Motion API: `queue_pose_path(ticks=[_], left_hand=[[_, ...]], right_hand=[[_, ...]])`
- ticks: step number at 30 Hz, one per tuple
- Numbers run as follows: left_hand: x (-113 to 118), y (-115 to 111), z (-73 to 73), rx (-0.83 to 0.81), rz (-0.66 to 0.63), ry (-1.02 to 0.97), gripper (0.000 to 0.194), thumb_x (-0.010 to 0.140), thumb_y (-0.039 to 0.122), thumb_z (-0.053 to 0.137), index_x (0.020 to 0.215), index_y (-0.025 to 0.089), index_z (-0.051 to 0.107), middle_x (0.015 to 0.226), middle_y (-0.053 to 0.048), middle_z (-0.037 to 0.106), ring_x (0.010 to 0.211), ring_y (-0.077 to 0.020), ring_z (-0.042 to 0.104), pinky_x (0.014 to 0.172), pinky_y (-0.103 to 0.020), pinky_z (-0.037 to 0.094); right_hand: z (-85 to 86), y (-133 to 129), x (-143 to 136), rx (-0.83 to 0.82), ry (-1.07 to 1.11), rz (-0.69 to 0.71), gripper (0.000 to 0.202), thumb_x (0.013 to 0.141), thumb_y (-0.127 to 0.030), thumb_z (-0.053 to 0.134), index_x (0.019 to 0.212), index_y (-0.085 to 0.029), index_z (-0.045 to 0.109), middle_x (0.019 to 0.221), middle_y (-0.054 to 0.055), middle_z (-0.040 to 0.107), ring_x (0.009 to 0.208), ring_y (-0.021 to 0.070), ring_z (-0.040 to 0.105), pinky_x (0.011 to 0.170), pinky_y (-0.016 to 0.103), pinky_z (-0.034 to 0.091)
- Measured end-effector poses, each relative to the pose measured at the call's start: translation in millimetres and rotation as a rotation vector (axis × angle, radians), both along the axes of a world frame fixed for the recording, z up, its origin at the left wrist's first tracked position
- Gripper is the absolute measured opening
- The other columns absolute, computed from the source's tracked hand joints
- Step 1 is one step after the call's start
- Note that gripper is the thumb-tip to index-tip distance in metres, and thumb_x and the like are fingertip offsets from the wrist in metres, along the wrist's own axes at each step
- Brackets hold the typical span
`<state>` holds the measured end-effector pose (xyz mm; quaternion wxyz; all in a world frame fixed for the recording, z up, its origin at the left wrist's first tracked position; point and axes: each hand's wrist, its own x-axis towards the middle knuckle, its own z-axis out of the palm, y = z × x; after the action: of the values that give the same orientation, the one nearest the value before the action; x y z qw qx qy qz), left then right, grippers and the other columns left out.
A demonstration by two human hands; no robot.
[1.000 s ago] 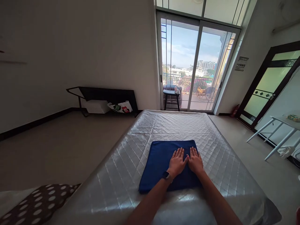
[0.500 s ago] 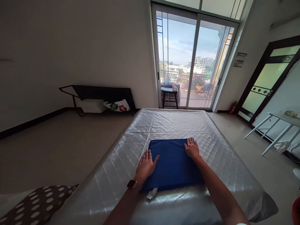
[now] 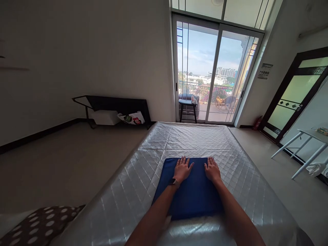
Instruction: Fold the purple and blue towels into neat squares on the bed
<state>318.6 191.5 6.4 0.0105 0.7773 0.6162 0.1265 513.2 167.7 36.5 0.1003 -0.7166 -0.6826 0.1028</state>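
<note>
A folded blue cloth point(image 3: 196, 191) lies flat on the silver quilted cover point(image 3: 123, 191) of a large flat surface. On its upper middle part rests my left hand point(image 3: 182, 169), palm down with fingers spread and a watch on the wrist. My right hand point(image 3: 212, 169) lies palm down by the cloth's far right corner, its fingers stretched out. Both hands touch the cloth, and neither grips anything. My forearms cover parts of the cloth's near left and right edges.
Brown polka-dot fabric point(image 3: 38, 222) is at the lower left. Against the far wall stands a black bench-like frame point(image 3: 118, 106) with a white box point(image 3: 106, 117) under it. A white table point(image 3: 314, 135) stands at right, near a dark-framed door point(image 3: 289, 99).
My left hand has moved right and away from me, from the cloth's left edge onto its upper middle. My right hand has shifted only slightly. The view has tilted up a little.
</note>
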Motion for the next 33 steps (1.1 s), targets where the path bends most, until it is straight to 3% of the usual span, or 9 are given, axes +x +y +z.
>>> queue_pose_path(ticks=[5, 9, 15, 18, 21, 25, 30, 33], left_hand=[[-81, 2, -11.2, -0.064, 0.218, -0.010, 0.072, 0.100, 0.055, 0.018, 0.151, 0.009, 0.038, 0.156, -0.019, 0.040, 0.147, -0.0294, 0.033, 0.119, -0.049, 0.026], [-108, 1, -11.8, -0.085, 0.263, -0.006, 0.069, 0.101, 0.049, 0.016, 0.150, 0.005, 0.038, 0.157, -0.020, 0.038, 0.147, -0.0271, 0.034, 0.119, -0.044, 0.029], [-95, 0, -1.8, -0.020, 0.290, 0.004, 0.067, 0.101, 0.046, 0.021, 0.148, 0.003, 0.041, 0.157, -0.022, 0.038, 0.148, -0.0307, 0.032, 0.120, -0.046, 0.027], [-67, -4, 3.4, 0.071, 0.143, -0.019, 0.061, 0.100, 0.048, 0.036, 0.145, 0.008, 0.047, 0.155, -0.021, 0.041, 0.146, -0.0338, 0.034, 0.119, -0.049, 0.029], [-33, -5, 3.7, 0.067, -0.063, -0.051, 0.050, 0.095, 0.046, 0.056, 0.136, 0.018, 0.054, 0.146, -0.014, 0.051, 0.130, -0.0313, 0.051, 0.109, -0.055, 0.042], [-8, 0, 0.1, 0.029, -0.118, -0.058, 0.040, 0.094, 0.040, 0.061, 0.129, 0.020, 0.057, 0.133, -0.010, 0.058, 0.114, -0.0245, 0.060, 0.096, -0.048, 0.053], [-27, 6, 0.6, -0.011, -0.031, -0.053, 0.045, 0.093, 0.044, 0.061, 0.131, 0.020, 0.056, 0.137, -0.010, 0.056, 0.120, -0.0270, 0.058, 0.101, -0.052, 0.049], [-57, 2, 1.3, -0.050, 0.089, -0.034, 0.060, 0.098, 0.056, 0.041, 0.143, 0.017, 0.048, 0.152, -0.018, 0.046, 0.140, -0.0328, 0.043, 0.114, -0.056, 0.034]], right_hand=[[-4.6, 2, 1, 0.014, 0.002, 0.002, 0.062, 0.102, -0.039, 0.025, 0.157, -0.009, 0.028, 0.163, 0.010, 0.028, 0.152, 0.0187, 0.020, 0.122, 0.034, 0.015], [-4.9, 2, 1, 0.013, 0.011, 0.000, 0.062, 0.102, -0.039, 0.026, 0.157, -0.010, 0.029, 0.163, 0.010, 0.028, 0.152, 0.0186, 0.020, 0.121, 0.033, 0.015], [-4.8, 3, 1, -0.002, 0.004, -0.004, 0.063, 0.102, -0.040, 0.025, 0.157, -0.009, 0.027, 0.164, 0.010, 0.026, 0.152, 0.0183, 0.019, 0.122, 0.033, 0.013], [-4.2, 3, 0, 0.002, 0.005, -0.002, 0.063, 0.102, -0.039, 0.025, 0.157, -0.009, 0.026, 0.164, 0.010, 0.026, 0.152, 0.0180, 0.019, 0.122, 0.033, 0.013], [-2.4, 2, 0, 0.005, 0.009, -0.001, 0.063, 0.102, -0.039, 0.025, 0.157, -0.008, 0.026, 0.164, 0.010, 0.026, 0.152, 0.0182, 0.019, 0.122, 0.033, 0.014], [-1.7, 2, 0, 0.007, 0.009, -0.001, 0.063, 0.101, -0.038, 0.026, 0.157, -0.008, 0.027, 0.163, 0.011, 0.027, 0.152, 0.0184, 0.019, 0.122, 0.033, 0.014], [-5.5, 4, 1, -0.008, 0.025, -0.009, 0.064, 0.102, -0.040, 0.026, 0.157, -0.009, 0.026, 0.163, 0.010, 0.027, 0.152, 0.0184, 0.018, 0.122, 0.033, 0.013], [-7.5, 5, 1, -0.007, 0.031, -0.012, 0.064, 0.102, -0.041, 0.026, 0.158, -0.010, 0.025, 0.164, 0.009, 0.027, 0.152, 0.0182, 0.018, 0.122, 0.033, 0.012]])
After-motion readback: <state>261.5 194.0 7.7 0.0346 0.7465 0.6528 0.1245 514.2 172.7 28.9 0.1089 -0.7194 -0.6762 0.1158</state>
